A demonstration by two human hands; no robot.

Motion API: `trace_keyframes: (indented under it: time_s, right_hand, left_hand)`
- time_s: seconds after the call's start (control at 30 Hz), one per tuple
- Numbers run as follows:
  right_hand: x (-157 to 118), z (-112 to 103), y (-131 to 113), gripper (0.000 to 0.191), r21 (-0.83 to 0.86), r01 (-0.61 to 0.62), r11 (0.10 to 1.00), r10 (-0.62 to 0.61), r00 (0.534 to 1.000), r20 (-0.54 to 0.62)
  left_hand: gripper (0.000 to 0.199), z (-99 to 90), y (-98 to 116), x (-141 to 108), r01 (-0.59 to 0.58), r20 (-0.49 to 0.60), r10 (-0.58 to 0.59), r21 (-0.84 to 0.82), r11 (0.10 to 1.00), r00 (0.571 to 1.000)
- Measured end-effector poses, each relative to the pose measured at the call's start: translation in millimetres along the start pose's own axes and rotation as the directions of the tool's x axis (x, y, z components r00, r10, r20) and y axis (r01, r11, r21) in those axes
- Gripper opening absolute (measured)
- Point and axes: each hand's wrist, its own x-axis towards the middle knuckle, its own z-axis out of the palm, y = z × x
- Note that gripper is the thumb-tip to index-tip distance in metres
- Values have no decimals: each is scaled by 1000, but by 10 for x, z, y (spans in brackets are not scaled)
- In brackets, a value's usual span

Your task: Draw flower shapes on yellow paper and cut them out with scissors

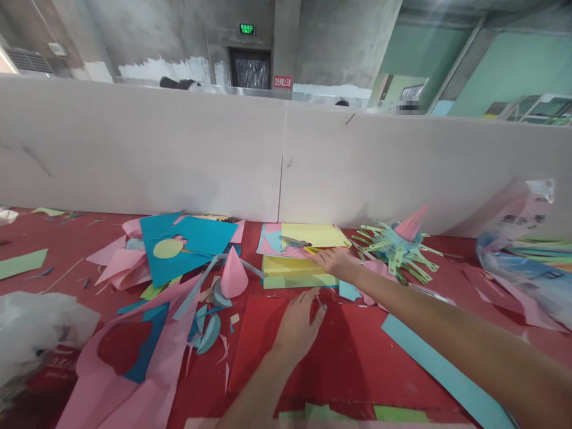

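My left hand [298, 319] is over a red sheet [348, 351], its fingers and thumb apart, nothing visible held. My right hand [334, 262] reaches farther forward to a stack of coloured paper. Its fingers curl down beside a thin yellow item [309, 251]; what lies under the fingertips is hidden. Grey scissors [295, 242] lie just left of these fingers, across yellow paper [313, 232] and pink paper. Nearer, folded yellow and green paper [290, 274] lies between my hands. A pink paper cone [234, 275] stands left of my left hand.
At right is a pink-tipped paper piece with green strips [404, 247], beside a plastic bag [522, 256]. Pink [129, 381] and blue paper scraps [201, 238] cover the left. A blue strip [447, 369] lies under my right forearm. A white partition [179, 155] closes the back.
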Motion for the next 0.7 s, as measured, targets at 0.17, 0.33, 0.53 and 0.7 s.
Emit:
trace_keyframes:
  time_s: [0.17, 0.33, 0.53, 0.7]
  right_hand:
    - [30, -30, 52, 25, -41, -62, 997, 61, 998, -22]
    - [28, -74, 25, 21, -70, -89, 994, 88, 996, -15]
    - [20, -155, 31, 23, -75, -66, 995, 68, 997, 25]
    - [46, -246, 108, 27, -70, -84, 994, 88, 995, 51]
  left_hand:
    - [40, 12, -20, 2, -4, -2, 4, 4, 1000, 1000]
    - [40, 14, -27, 10, -8, 2, 8, 2, 1000, 1000]
    - [40, 23, -46, 11, -17, -6, 17, -18, 1000, 1000]
    - [40, 36, -74, 27, -25, -8, 25, -18, 1000, 1000]
